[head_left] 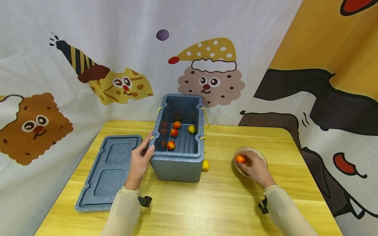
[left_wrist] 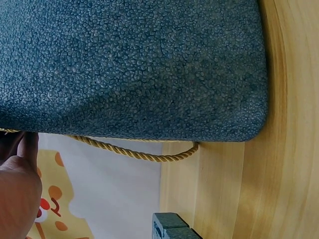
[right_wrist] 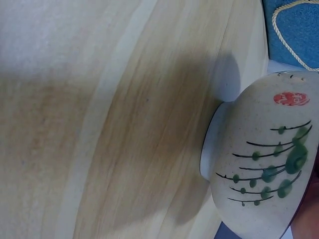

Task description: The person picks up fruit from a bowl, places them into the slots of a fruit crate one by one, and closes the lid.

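Note:
A grey-blue foam box (head_left: 177, 168) stands lidless on the table. My left hand (head_left: 140, 162) touches its near left corner, fingers along the side and thumb near the rim. Inside the box lie three orange-red fruits (head_left: 174, 132) and a yellow-green fruit (head_left: 192, 129). To the right, my right hand (head_left: 256, 167) reaches into a pale bowl (head_left: 264, 156), thumb and fingers pinching an orange-red fruit (head_left: 240, 159). The hand covers most of the bowl's inside. In the right wrist view the bowl's painted outside (right_wrist: 259, 164) shows, with green dots and a red mark.
A yellow fruit (head_left: 205, 165) sits on the table against the box's right side. The box's lid (head_left: 113, 170) lies flat at the left. Yellow cord (left_wrist: 149, 157) hangs from the box. A printed cloth (head_left: 133, 19) hangs behind the table (head_left: 200, 209).

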`<state>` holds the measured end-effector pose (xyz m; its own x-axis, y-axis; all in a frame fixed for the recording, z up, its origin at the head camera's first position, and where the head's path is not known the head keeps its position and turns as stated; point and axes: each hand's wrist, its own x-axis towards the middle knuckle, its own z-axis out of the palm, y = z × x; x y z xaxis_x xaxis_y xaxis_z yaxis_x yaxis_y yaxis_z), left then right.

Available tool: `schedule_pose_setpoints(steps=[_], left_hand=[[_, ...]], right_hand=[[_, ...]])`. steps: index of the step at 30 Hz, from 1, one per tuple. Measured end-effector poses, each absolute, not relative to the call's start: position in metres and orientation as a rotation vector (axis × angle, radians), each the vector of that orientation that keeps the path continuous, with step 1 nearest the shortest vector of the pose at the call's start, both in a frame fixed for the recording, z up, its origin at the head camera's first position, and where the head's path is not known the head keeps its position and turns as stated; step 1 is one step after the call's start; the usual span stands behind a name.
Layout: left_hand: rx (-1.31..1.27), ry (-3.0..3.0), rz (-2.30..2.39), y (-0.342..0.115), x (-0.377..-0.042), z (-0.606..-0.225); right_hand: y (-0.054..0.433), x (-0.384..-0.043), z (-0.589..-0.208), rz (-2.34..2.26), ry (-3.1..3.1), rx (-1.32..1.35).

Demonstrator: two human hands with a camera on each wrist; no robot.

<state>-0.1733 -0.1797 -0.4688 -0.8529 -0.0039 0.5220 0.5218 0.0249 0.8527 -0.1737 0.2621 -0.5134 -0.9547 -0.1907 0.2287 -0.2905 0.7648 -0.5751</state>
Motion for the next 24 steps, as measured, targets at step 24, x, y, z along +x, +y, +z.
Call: schedule_pose_setpoints(steps=[24], left_hand=[[-0.536,-1.975,-1.865,-0.174,-0.160,-0.442]], right_hand=[[0.257,-0.187,-0.464,1.230,-2.665,0.363]])
